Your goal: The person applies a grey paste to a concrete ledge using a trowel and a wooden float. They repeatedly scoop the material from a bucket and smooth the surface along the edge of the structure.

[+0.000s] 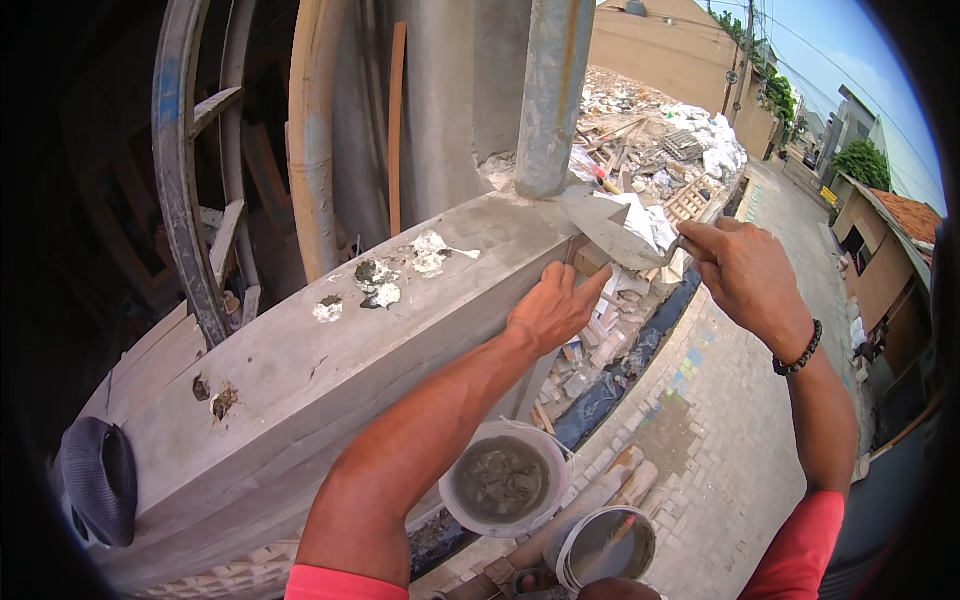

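My right hand [742, 275] is closed on the handle of a trowel [610, 225], its metal blade at the corner of a grey concrete ledge [390, 335], near an upright metal pipe [545, 100]. Below the blade my left hand [555, 305] has its fingers curled on what looks like a small wooden piece [589, 256] against the ledge's side; the fingertips are partly hidden. White and dark patches mark the ledge top, and a dark knitted item [95, 480] lies at its left end.
A bucket of grey mix [500, 475] and a second bucket [605, 545] are below the ledge. A ladder [175, 150] and boards stand left. Rubble [650, 150] and a dark drainage channel border the paved lane [720, 420]; small buildings line the right.
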{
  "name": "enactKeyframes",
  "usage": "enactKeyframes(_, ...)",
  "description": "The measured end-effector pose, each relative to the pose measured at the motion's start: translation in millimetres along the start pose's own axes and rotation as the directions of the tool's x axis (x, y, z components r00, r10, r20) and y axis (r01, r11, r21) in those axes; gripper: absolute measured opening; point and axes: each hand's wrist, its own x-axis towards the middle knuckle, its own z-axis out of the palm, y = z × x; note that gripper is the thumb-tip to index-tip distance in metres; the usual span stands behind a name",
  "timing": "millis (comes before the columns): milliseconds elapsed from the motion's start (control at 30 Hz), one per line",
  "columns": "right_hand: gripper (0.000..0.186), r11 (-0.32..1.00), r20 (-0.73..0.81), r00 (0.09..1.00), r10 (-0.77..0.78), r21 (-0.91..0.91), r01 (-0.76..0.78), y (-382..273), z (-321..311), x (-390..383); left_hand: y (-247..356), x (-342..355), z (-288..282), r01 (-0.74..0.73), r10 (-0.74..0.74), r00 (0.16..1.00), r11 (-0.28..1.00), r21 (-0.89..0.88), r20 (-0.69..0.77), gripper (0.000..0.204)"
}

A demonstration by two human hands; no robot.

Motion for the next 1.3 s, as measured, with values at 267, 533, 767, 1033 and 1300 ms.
enactKeyframes(267,0.026,0.999,0.0,0.999,0.049,-0.024,-0.049,17.4,31.4,30.7,1.5,2.5,-3.9,0.028,-0.028,1.0,1.0,-0.013,0.013,0.041)
enactKeyframes(533,0.02,0.998,-0.009,1.0,0.025,-0.055,-0.025,9.1,45.6,45.4,-0.5,1.4,-5.4,0.012,-0.012,0.999,1.0,0.018,0.031,0.041)
enactKeyframes(767,0.018,0.995,0.003,1.0,-0.002,-0.099,0.003,-1.0,42.4,42.5,0.1,1.9,-4.4,0.013,-0.013,1.0,1.0,0.003,0.023,0.04)
enactKeyframes(1033,0.019,0.992,-0.012,0.998,-0.061,-0.112,0.059,-8.7,40.3,34.8,1.0,3.6,-3.1,0.013,-0.013,1.0,1.0,-0.003,0.01,0.041)
enactKeyframes(1300,0.023,0.993,0.073,0.996,-0.055,-0.105,0.063,-21.4,8.0,5.5,0.0,2.9,-0.5,0.011,-0.005,0.996,0.998,-0.067,0.086,0.047)
